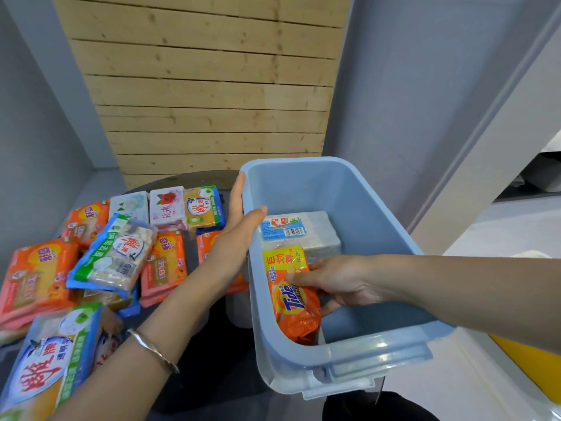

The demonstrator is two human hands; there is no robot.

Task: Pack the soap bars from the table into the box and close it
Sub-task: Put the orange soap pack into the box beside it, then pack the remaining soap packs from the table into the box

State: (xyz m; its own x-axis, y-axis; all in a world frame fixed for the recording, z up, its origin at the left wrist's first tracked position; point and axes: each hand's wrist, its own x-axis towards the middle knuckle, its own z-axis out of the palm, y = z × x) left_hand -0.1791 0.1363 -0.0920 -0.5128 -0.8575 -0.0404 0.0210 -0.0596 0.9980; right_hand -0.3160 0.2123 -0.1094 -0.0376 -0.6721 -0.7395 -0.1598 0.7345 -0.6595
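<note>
A light blue plastic box point(373, 214) stands open at the right, lidless. My left hand point(239, 226) grips its left rim, thumb inside. My right hand point(340, 284) reaches inside and holds an orange Tide soap pack point(296, 305) against the left wall. Behind that pack lies a white soap pack with a blue label point(303, 230) on the box floor. On the dark round table point(200, 354) to the left lie several wrapped soap bars: orange packs point(36, 275), a green-blue pack point(115, 253), a rose-printed bar point(167, 208) and a blue pack point(51, 354).
A wooden slat panel point(206, 86) stands behind the table between grey walls. A white surface point(455, 384) lies under and right of the box, with something yellow point(534, 360) at the right edge. The box's latch handle point(373, 357) faces me.
</note>
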